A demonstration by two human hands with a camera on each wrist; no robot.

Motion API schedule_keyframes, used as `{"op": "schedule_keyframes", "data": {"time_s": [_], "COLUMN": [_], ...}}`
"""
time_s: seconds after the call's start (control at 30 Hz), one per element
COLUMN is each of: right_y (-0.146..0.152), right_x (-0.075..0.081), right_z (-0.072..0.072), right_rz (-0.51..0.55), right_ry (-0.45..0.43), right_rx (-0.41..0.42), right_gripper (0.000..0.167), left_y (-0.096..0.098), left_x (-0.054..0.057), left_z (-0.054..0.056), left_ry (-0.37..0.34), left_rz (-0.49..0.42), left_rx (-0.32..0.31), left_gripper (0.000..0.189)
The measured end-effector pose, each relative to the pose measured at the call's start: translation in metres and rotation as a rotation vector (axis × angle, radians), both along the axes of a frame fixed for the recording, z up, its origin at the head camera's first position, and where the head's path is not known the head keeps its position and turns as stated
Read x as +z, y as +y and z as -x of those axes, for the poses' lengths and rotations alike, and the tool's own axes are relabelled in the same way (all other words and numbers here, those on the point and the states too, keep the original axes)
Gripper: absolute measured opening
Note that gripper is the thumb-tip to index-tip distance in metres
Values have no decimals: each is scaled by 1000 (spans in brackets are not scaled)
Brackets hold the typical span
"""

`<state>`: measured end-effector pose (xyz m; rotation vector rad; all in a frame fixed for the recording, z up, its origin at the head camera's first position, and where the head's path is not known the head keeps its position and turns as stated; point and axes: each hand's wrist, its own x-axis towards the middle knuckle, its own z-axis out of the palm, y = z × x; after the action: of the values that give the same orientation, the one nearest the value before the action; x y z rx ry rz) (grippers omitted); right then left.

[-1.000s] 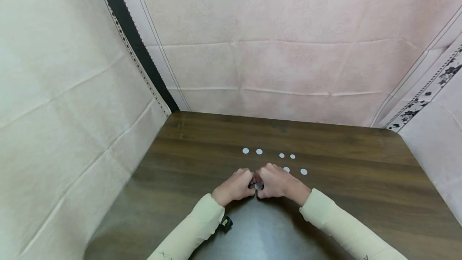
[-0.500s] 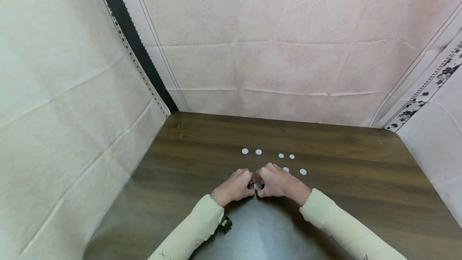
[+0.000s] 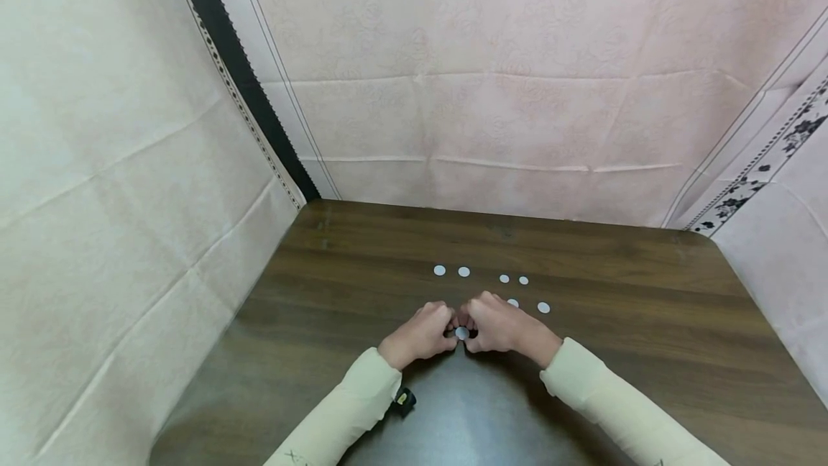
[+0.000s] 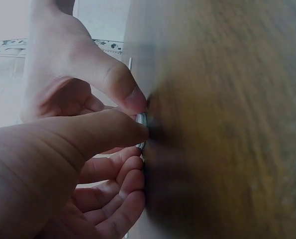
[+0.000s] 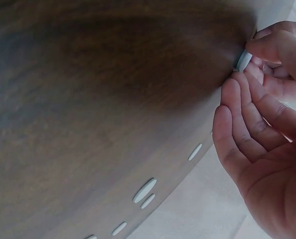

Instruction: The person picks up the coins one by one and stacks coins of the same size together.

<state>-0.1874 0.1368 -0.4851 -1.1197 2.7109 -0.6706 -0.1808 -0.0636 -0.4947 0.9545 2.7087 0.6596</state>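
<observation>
A small white disc [image 3: 462, 334] lies on the brown table between my two hands. My left hand [image 3: 419, 334] holds its left side, with the thumb against the disc and the other fingers curled at the far side. From the right, my right hand [image 3: 501, 324] holds the same disc between thumb and fingers. The left wrist view shows the disc [image 4: 142, 119] edge-on, partly covered by the left thumb. In the right wrist view the disc [image 5: 244, 60] sits between the right thumb and fingertips.
Several more white discs lie beyond the hands: a back-left one [image 3: 440, 270], a back-right one [image 3: 523, 280], and a nearer one [image 3: 543, 308]. The right hand partly covers another disc [image 3: 513, 303]. Pale cloth [image 3: 504, 92] hangs behind the table [image 3: 362, 257].
My right hand has shifted very slightly to the right, so the thumbs stand a little farther apart and more of the held disc shows. The left hand and other discs stay put.
</observation>
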Motion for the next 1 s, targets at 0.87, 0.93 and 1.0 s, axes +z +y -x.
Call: {"op": "schedule_keyframes", "data": {"time_s": [0.87,0.93,1.0], "right_y": [-1,-2,-2], "right_x": [2,2,2], "right_z": [-1,-1,-2], "right_rz": [-26,-32,-41], "right_ry": [20,17,16], "right_rx": [-1,-7,-13], "right_gripper": [10,11,12], "left_y": [-15,-19,-23], "left_x": [3,4,6], "left_z": [9,12,16], "left_ry": [-26,-35,-42], "left_rz": [-13,-10,-5], "left_rx": [-19,-8,4], "left_gripper": [19,21,23]}}
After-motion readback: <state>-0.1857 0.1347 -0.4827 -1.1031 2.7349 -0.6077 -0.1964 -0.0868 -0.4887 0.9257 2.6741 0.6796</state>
